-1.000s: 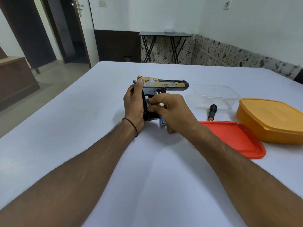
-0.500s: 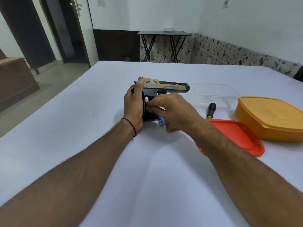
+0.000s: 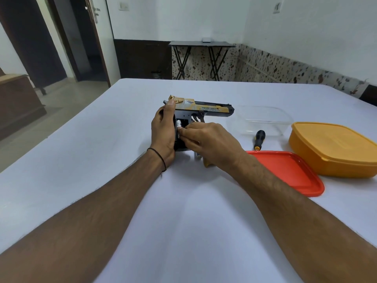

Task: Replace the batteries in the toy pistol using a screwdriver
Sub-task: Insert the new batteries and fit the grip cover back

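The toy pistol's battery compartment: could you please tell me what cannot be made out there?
- Head view: the right hand covers most of the open grip of the toy pistol; one battery end shows, count unknown.
- Head view: pieces under the right wrist, half hidden by it.
- Head view: screwdriver tip, too small.

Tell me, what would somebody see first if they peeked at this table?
First, the gold and black toy pistol in the middle of the white table. The left grip holds it, while the right grip pinches a silver battery in its open handle. Next, the bright orange box at the right, with a red lid lying flat beside it and a screwdriver just beyond the lid.
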